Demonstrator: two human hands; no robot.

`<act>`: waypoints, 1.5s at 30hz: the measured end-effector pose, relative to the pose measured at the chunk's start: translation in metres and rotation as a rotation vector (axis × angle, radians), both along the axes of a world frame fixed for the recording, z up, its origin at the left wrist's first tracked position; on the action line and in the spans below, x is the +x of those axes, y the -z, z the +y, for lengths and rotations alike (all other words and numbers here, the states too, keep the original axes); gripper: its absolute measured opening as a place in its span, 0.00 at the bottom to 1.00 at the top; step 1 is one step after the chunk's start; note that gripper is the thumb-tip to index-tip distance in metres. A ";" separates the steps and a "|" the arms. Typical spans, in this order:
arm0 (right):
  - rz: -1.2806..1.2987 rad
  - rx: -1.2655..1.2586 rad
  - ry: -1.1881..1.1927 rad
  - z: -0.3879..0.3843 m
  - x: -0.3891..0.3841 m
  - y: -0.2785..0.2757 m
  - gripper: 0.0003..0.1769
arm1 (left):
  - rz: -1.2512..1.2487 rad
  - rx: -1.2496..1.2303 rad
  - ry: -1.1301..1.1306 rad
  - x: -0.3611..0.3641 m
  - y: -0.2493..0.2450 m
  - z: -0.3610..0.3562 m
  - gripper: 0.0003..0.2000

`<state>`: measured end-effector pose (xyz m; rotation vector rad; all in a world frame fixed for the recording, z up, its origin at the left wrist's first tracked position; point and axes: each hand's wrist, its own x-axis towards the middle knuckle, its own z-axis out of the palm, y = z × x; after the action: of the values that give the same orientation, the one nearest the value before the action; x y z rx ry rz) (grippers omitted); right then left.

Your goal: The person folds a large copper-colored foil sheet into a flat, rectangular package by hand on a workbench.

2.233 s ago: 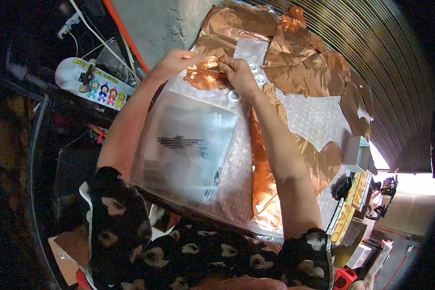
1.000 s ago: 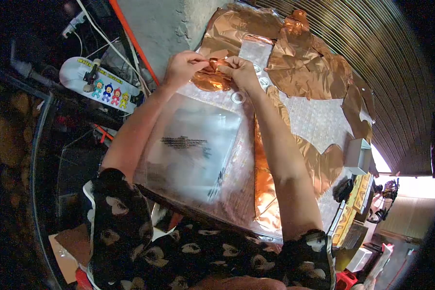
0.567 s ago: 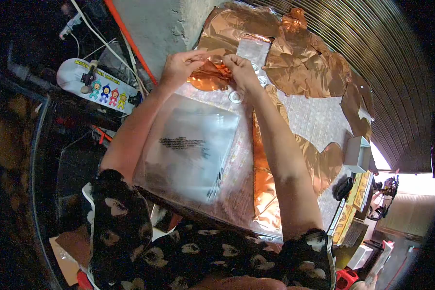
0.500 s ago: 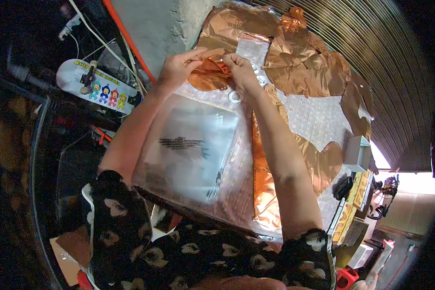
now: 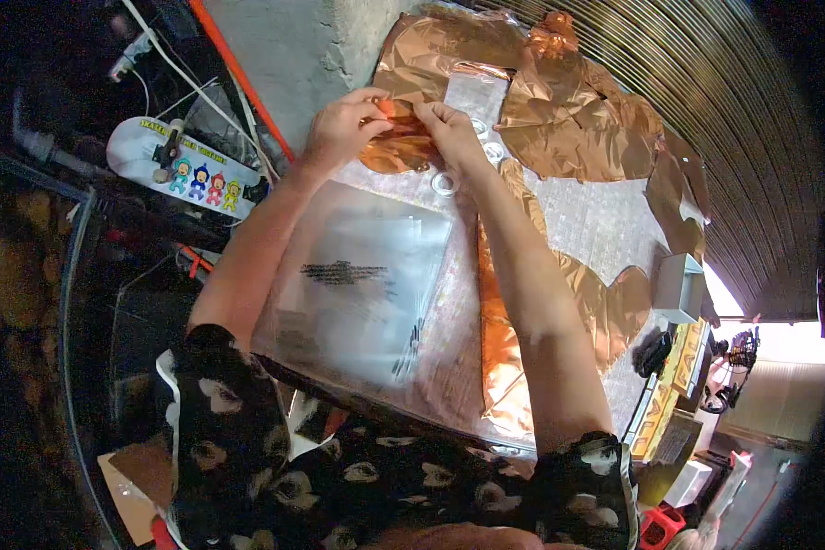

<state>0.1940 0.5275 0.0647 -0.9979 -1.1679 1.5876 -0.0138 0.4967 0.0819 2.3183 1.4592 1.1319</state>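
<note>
At the far end of the table, my left hand point(image 5: 341, 130) and my right hand point(image 5: 451, 136) pinch a shiny copper-coloured foil balloon point(image 5: 398, 154) between them. It hangs flat and creased just below my fingers. Its upper edge is partly hidden by both hands. Close to my right wrist lies a white ring point(image 5: 444, 183), with more white rings point(image 5: 493, 152) beyond it. A clear plastic bag point(image 5: 357, 302) with black print rests flat between my forearms.
Large crumpled copper foil sheets point(image 5: 577, 119) cover the table's far right. A long foil strip point(image 5: 504, 376) runs under my right forearm. A white open box point(image 5: 678, 289) stands at the right edge. A skateboard point(image 5: 188, 165) is at left, a ribbed shutter point(image 5: 706, 119) at upper right.
My right hand has shifted slightly left, closer to my left hand. The foil's upper edge is bunched differently between the fingers. The plastic bag and foil sheets have stayed put.
</note>
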 end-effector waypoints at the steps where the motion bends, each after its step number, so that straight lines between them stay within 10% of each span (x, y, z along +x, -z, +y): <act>1: 0.000 0.000 -0.001 0.002 0.001 0.004 0.13 | 0.000 0.000 -0.001 0.003 -0.001 0.001 0.09; 12: -0.471 0.354 -0.213 0.006 0.008 0.001 0.11 | -0.105 0.191 -0.010 0.015 0.009 0.011 0.08; 19: -0.063 0.248 -0.055 0.021 -0.008 0.026 0.04 | 0.067 0.372 -0.254 0.028 -0.008 0.004 0.15; 24: -0.120 0.102 -0.021 0.063 0.004 0.014 0.07 | 0.240 -0.070 -0.015 0.032 0.000 -0.009 0.16; 25: -0.272 0.463 0.224 0.072 0.000 0.009 0.07 | 0.413 -0.140 -0.053 0.029 0.002 -0.003 0.15; 29: -0.236 0.740 0.241 0.076 0.033 -0.089 0.20 | 0.312 0.275 -0.069 0.037 0.016 0.035 0.17; 31: -0.652 1.027 0.383 0.099 0.057 -0.118 0.17 | 0.427 0.344 -0.163 0.054 0.016 0.065 0.21; 39: -0.297 0.387 0.471 0.052 0.190 -0.283 0.10 | 0.779 -0.258 -0.257 0.061 0.004 0.084 0.29; 45: -0.256 0.546 0.640 0.002 0.301 -0.352 0.12 | 0.596 -0.173 -0.189 0.088 -0.016 0.072 0.25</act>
<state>0.4948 0.5290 0.4168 -1.0706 -1.1971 0.6057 0.0738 0.5682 0.0982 2.5493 1.9055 0.3164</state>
